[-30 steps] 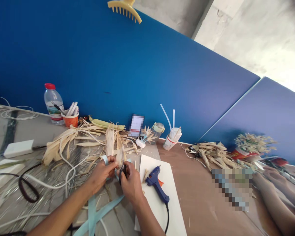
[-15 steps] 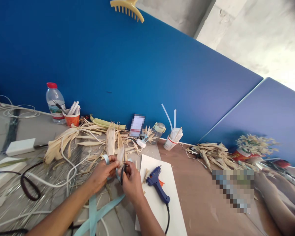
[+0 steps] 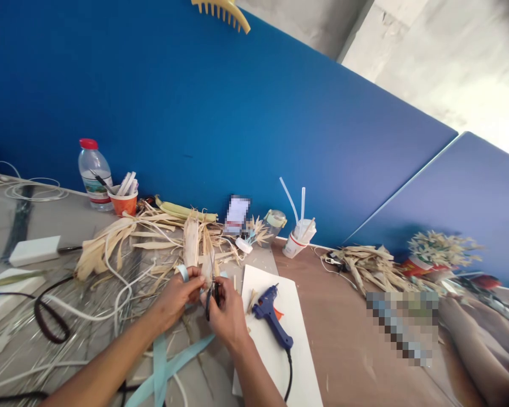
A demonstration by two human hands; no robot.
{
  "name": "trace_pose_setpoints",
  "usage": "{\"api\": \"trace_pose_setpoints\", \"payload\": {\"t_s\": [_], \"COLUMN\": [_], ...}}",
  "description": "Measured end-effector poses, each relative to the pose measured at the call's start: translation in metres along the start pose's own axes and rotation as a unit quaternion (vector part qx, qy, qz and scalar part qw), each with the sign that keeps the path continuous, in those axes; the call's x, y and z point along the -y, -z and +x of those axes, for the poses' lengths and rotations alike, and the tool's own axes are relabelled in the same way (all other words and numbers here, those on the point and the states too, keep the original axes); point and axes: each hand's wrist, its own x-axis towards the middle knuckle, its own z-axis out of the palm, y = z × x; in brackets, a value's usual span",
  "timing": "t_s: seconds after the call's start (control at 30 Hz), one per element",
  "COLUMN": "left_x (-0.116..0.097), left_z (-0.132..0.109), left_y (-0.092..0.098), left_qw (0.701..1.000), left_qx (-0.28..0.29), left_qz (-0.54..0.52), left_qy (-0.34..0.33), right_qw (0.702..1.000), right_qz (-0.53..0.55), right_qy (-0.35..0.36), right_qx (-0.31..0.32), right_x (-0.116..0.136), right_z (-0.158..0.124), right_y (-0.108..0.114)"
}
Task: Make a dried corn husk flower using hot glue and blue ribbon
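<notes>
My left hand (image 3: 185,294) is pinched on a pale strip of dried corn husk (image 3: 207,263), with a loop of light blue ribbon (image 3: 183,273) around its fingers. Black-handled scissors (image 3: 212,297) sit in my right hand (image 3: 228,312), blades pointing away from me beside the husk strip. Whether the blades touch the husk I cannot tell. Long tails of the ribbon lie crossed on the table below my wrists. To the right of my right hand a blue hot glue gun (image 3: 272,316) rests on a white board (image 3: 299,362).
Dried husks (image 3: 106,240) and white cables (image 3: 123,299) cover the left side. Along the blue partition (image 3: 173,102) stand a bottle (image 3: 94,175), an orange cup (image 3: 124,202), a phone (image 3: 237,213), a jar (image 3: 275,226) and a cup with straws (image 3: 296,244). Another person's arms (image 3: 470,333) reach in at right.
The scissors have turned slightly in my right hand and their handle loops look further apart. My left hand stays almost where it was, still pinching the husk.
</notes>
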Motion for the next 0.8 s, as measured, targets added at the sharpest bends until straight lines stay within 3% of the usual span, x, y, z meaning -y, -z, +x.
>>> {"api": "trace_pose_setpoints", "payload": {"t_s": [0.8], "left_x": [-0.0019], "left_z": [-0.0011], "left_y": [0.0], "left_qw": [1.0], "left_qx": [0.018], "left_qz": [-0.011], "left_qy": [-0.011], "right_qw": [1.0], "right_qz": [0.02], "right_qy": [-0.016], "right_qx": [-0.012], "right_x": [-0.0065], "right_z": [0.0025], "right_y": [-0.0004]}}
